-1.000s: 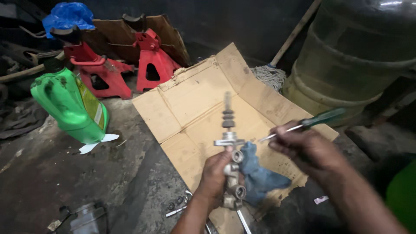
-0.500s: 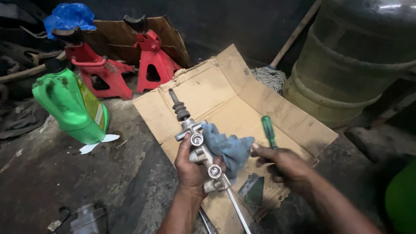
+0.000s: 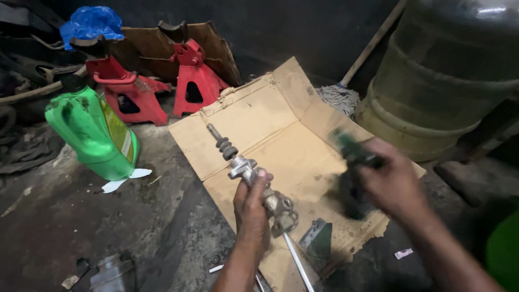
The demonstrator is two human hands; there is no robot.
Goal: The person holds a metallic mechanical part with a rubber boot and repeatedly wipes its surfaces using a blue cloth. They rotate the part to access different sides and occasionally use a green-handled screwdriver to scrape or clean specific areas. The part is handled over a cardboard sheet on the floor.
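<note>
a grey metal cylinder assembly with ribbed rod (image 3: 246,170) is gripped by the left hand (image 3: 251,208); the blurred right hand (image 3: 392,184) is closed around a green-handled screwdriver (image 3: 351,151), which could slip if swung fast.

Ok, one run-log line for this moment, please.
left hand: grips metal cylinder part | right hand: blurred, holds green-handled screwdriver | beneath: cardboard sheet

A dull silver-grey metal cylinder part (image 3: 254,181) lay over plain tan cardboard (image 3: 270,130). Nearby stood a bright green jug (image 3: 89,132) with a yellow-and-white label — and red jack stands (image 3: 192,81). A vivid blue bag (image 3: 89,24) sat behind; a grey-green barrel (image 3: 448,70) stood at the side.
</note>
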